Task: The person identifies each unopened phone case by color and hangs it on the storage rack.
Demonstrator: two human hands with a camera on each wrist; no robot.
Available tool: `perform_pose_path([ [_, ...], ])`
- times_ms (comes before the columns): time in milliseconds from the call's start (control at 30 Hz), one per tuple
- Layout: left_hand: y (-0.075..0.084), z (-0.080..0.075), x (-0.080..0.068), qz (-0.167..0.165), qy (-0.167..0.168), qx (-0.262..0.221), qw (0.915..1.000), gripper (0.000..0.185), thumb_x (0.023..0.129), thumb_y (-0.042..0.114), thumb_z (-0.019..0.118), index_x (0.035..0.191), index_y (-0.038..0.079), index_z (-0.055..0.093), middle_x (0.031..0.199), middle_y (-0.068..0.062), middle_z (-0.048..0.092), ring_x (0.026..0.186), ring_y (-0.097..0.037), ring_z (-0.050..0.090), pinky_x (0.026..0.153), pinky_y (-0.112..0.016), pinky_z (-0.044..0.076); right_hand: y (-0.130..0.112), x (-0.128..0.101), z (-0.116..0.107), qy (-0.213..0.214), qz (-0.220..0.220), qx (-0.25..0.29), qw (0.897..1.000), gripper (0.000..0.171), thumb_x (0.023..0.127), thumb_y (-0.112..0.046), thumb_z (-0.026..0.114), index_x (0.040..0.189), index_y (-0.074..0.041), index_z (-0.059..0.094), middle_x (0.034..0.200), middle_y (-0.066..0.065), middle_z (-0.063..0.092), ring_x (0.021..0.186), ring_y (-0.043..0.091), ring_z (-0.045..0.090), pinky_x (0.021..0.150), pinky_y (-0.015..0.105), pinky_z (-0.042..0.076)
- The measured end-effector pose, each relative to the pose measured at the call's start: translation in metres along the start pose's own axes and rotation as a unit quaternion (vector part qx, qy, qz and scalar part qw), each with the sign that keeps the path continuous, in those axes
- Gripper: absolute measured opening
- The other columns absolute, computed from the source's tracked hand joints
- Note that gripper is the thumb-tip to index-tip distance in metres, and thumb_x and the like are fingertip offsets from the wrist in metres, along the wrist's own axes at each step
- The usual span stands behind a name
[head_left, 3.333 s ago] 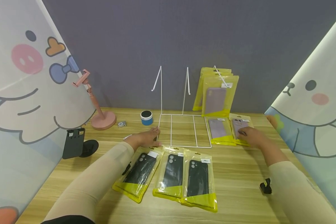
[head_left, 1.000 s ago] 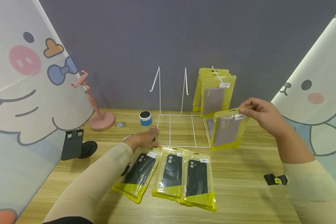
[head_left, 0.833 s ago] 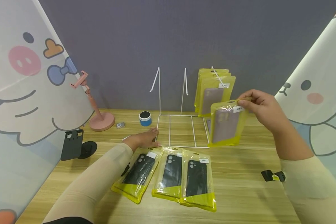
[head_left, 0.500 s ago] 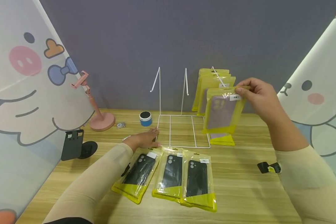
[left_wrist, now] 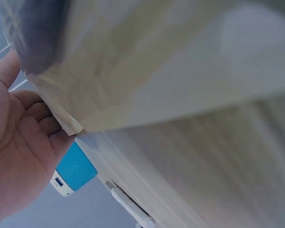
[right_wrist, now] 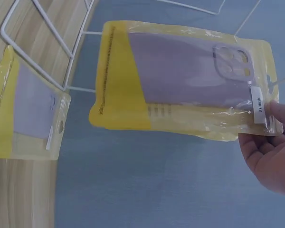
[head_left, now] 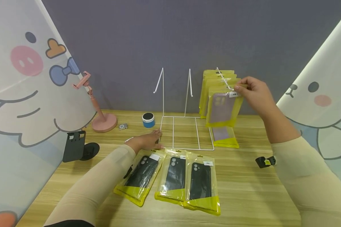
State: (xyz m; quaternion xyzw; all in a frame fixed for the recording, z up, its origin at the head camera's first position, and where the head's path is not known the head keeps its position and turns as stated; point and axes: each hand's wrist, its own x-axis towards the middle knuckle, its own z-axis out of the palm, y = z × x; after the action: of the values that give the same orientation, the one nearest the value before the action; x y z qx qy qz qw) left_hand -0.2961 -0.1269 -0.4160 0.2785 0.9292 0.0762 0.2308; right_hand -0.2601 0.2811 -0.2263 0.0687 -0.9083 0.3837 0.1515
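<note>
My right hand [head_left: 255,94] pinches the top corner of a bagged purple phone case [right_wrist: 185,71]. This bag hangs upright in front of the right hook [head_left: 223,78] of a white wire display rack, and its hang hole is right at the hook's tip. Behind it, several yellow bags [head_left: 206,75] hang on the same hook. Another bagged purple case [head_left: 224,138] lies on the table below. My left hand [head_left: 149,140] rests at the left side of the rack's base [head_left: 184,148], fingers over its bar. Three bagged black phone cases [head_left: 200,181] lie in front of the rack.
The rack's left hook [head_left: 158,82] and middle hook [head_left: 191,82] carry nothing. To the left stand a blue speaker [head_left: 148,120], a pink phone stand [head_left: 103,121] and a black phone holder [head_left: 75,145]. A small silver device [head_left: 123,126] lies between them.
My right hand has picked up the bagged purple case from the table, raised it and brought it left to the right hook's tip. The left hand has stayed at the rack.
</note>
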Motion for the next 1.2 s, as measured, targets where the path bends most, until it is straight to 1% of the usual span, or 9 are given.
perform_pose_path([
  [233,0.002,-0.001,0.0,0.003,0.002,-0.003,1.0,0.084,0.101,0.05,0.047,0.157,0.001,0.008,0.165,-0.017,0.0,0.152,-0.033,0.0,0.123,-0.047,0.012,0.0,0.009,0.002,0.005,0.01,-0.045,0.999,0.045,0.097,-0.054,0.052,0.115,-0.014,0.062,0.107,0.0,0.06,0.087,0.017,0.05,0.068,0.03,0.042],
  [333,0.003,-0.003,-0.001,0.006,0.003,-0.003,1.0,0.084,0.101,0.049,0.047,0.157,-0.001,0.009,0.165,-0.018,0.001,0.152,-0.035,0.001,0.123,-0.048,0.012,0.003,0.009,0.002,0.009,0.012,-0.04,0.999,0.046,0.096,-0.055,0.052,0.116,-0.014,0.062,0.111,-0.002,0.059,0.089,0.016,0.05,0.069,0.03,0.042],
  [433,0.004,-0.003,-0.001,0.009,0.004,-0.002,1.0,0.084,0.101,0.048,0.047,0.156,-0.002,0.009,0.164,-0.019,0.002,0.152,-0.036,0.001,0.122,-0.048,0.012,0.007,0.005,-0.001,0.017,0.014,-0.026,0.999,0.046,0.095,-0.056,0.053,0.117,-0.016,0.06,0.107,-0.005,0.058,0.091,0.013,0.05,0.071,0.028,0.042],
  [667,0.006,-0.005,-0.003,0.004,0.003,0.003,1.0,0.084,0.101,0.049,0.047,0.157,-0.001,0.009,0.164,-0.019,0.002,0.152,-0.035,0.001,0.123,-0.047,0.012,0.037,-0.012,-0.008,0.024,0.018,0.018,0.999,0.042,0.097,-0.05,0.053,0.123,-0.016,0.055,0.102,-0.01,0.057,0.089,0.006,0.057,0.074,0.015,0.047],
  [767,0.007,-0.005,-0.003,0.004,0.001,0.011,0.9999,0.084,0.101,0.05,0.046,0.157,-0.001,0.009,0.164,-0.018,0.002,0.152,-0.034,0.001,0.123,-0.046,0.012,0.053,-0.022,-0.008,0.016,0.03,0.007,0.999,0.047,0.099,-0.051,0.049,0.128,-0.014,0.053,0.107,-0.006,0.058,0.09,0.006,0.056,0.074,0.015,0.046],
  [867,0.005,-0.004,-0.002,0.006,0.002,0.012,0.9999,0.084,0.101,0.05,0.046,0.156,-0.002,0.009,0.164,-0.019,0.002,0.152,-0.035,0.001,0.123,-0.047,0.012,0.072,-0.03,-0.005,-0.017,0.046,-0.021,0.999,0.058,0.099,-0.056,0.043,0.134,-0.011,0.049,0.117,0.005,0.058,0.098,0.014,0.056,0.078,0.024,0.047],
  [967,0.004,-0.003,-0.001,0.005,0.003,0.009,0.9999,0.085,0.101,0.05,0.046,0.156,-0.002,0.009,0.164,-0.019,0.002,0.152,-0.036,0.002,0.123,-0.047,0.012,0.092,-0.036,0.003,-0.07,0.057,-0.057,0.994,0.067,0.099,-0.06,0.038,0.139,-0.007,0.045,0.127,0.016,0.054,0.109,0.029,0.053,0.085,0.042,0.047],
  [1067,0.003,-0.002,-0.001,0.009,0.006,0.007,0.9999,0.085,0.101,0.05,0.047,0.156,-0.003,0.009,0.164,-0.02,0.002,0.152,-0.036,0.002,0.122,-0.048,0.013,0.112,-0.042,0.016,-0.125,0.05,-0.086,0.987,0.068,0.101,-0.057,0.037,0.14,-0.003,0.045,0.132,0.025,0.052,0.115,0.042,0.052,0.089,0.056,0.046],
  [1200,0.004,-0.002,-0.003,0.012,0.009,0.002,0.9999,0.084,0.101,0.049,0.047,0.156,-0.004,0.01,0.164,-0.021,0.003,0.152,-0.038,0.003,0.122,-0.049,0.013,0.134,-0.052,0.037,-0.202,0.027,-0.106,0.973,0.063,0.104,-0.047,0.042,0.14,0.004,0.045,0.138,0.03,0.05,0.121,0.048,0.051,0.094,0.06,0.046],
])
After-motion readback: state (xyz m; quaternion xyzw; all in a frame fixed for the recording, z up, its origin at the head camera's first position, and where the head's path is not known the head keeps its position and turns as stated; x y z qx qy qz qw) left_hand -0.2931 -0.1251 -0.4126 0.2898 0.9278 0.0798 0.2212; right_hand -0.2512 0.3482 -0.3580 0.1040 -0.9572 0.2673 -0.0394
